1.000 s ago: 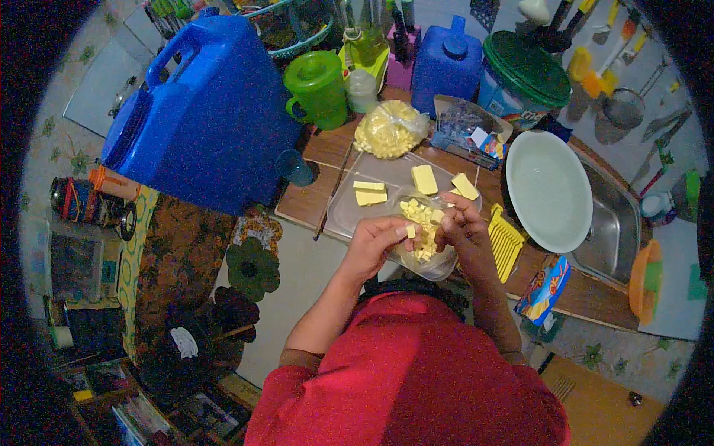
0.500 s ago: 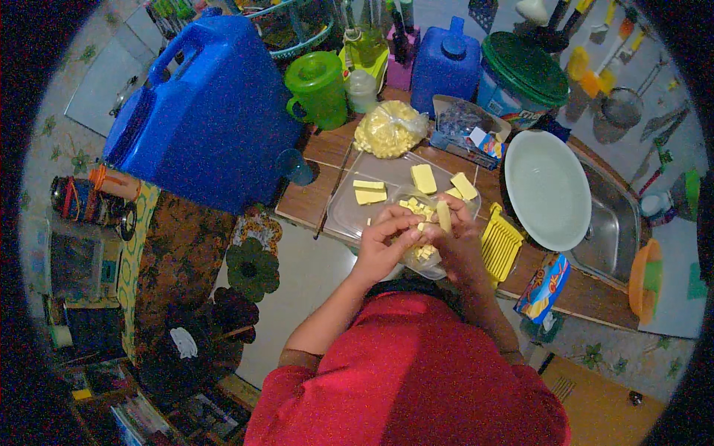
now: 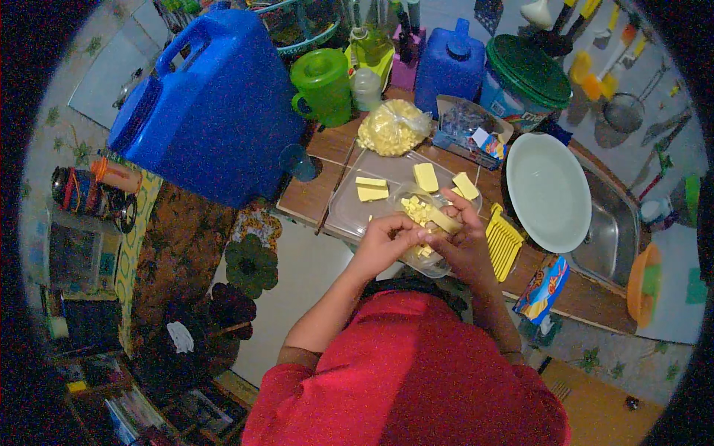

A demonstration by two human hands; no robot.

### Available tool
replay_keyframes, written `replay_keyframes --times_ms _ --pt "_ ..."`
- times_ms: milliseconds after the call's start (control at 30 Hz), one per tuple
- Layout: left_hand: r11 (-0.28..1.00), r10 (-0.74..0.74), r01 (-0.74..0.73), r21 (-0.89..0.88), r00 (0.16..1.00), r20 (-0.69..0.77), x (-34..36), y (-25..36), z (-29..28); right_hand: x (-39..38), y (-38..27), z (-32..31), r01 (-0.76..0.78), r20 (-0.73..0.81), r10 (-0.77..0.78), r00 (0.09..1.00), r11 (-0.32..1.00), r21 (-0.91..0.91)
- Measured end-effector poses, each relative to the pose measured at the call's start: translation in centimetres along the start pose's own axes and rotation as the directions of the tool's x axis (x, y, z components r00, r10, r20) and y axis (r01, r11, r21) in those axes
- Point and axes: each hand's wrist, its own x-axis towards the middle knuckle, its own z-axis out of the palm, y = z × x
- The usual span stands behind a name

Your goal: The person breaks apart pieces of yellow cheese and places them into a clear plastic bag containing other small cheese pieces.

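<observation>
A grey translucent board (image 3: 346, 212) bears pale yellow blocks (image 3: 425, 177) and a clear plastic bag or container (image 3: 401, 192) of small yellow cubes (image 3: 416, 208). My left hand (image 3: 383, 241) and my right hand (image 3: 465, 241) meet over the cubes, fingers closed, their thumbs close together. A curved pale yellowish strip (image 3: 442, 219) lies at my right fingers; I cannot make out what it is, or what is pinched between the fingertips. A yellow ridged slicer (image 3: 503, 249) lies right of my right hand.
Behind are a bag of cubes (image 3: 388, 130), an open box (image 3: 461, 134), a green jug (image 3: 323, 93) and blue containers (image 3: 446, 74). A large blue can (image 3: 208, 126) stands left. At right are a white oval basin (image 3: 548, 192), steel sink (image 3: 613, 245) and printed packet (image 3: 541, 293).
My left hand has moved slightly right to meet the right hand, and the small cube it held is now hidden. A pale strip has appeared at the right fingers and become more curved.
</observation>
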Motion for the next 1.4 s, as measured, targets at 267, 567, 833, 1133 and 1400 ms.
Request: replay_keyframes --times_ms 267,567,833,1133,1400 --pt "0.991 -0.104 0.103 -0.085 0.995 -0.011 0.1 -0.2 0.4 0.7 1.4 -0.4 -0.036 0.035 0.029 0.999 0.973 0.229" --pt "0.966 -0.178 0.165 -0.2 0.983 -0.045 0.7 -1.3 0.9 1.0 1.9 -0.9 -0.048 -0.004 0.05 0.999 0.985 0.164" --pt "0.967 -0.158 0.149 -0.206 0.987 -0.027 0.7 -2.1 1.8 0.5 2.1 -1.4 -0.045 -0.044 0.048 0.998 0.997 0.065" --pt "0.987 -0.11 0.116 -0.11 0.992 0.061 0.6 -2.5 1.8 -0.1 1.9 -2.6 -0.107 0.046 0.105 0.993 0.993 0.055" --pt "0.995 -0.062 0.063 -0.075 0.998 0.019 0.3 -2.6 1.3 -0.1 1.0 -2.1 -0.154 0.075 0.147 0.986 0.984 0.095"
